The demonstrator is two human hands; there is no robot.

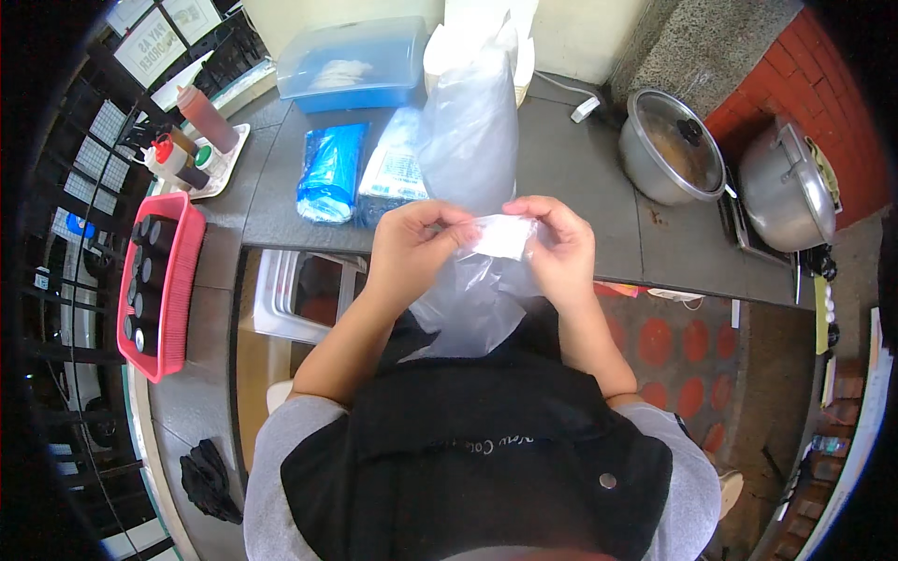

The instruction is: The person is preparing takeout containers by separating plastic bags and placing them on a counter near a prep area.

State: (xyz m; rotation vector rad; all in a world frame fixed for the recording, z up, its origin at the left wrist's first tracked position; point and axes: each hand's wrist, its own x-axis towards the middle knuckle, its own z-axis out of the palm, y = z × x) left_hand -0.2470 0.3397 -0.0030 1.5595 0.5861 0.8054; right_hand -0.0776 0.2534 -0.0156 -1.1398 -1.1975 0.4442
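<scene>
A clear plastic bag (471, 308) hangs from my two hands, in front of my black apron and the counter's edge. My left hand (421, 245) pinches the bag's upper edge between thumb and fingers. On the other side of that edge, my right hand (561, 245) grips it the same way. A white rectangular piece (502, 237), perhaps paper, shows between the fingertips; whether it lies inside the plastic I cannot tell. Just beyond my hands, a tall bundle of translucent plastic (468, 133) stands on the grey tiled counter (568, 168).
Left of the bundle are a blue plastic packet (331, 172), a lidded blue container (354, 66) and a tray of squeeze bottles (224, 158). A pink basket (175, 294) holds several dark cylindrical items. A lidded pot (670, 151) and a larger metal pot (786, 186) stand right.
</scene>
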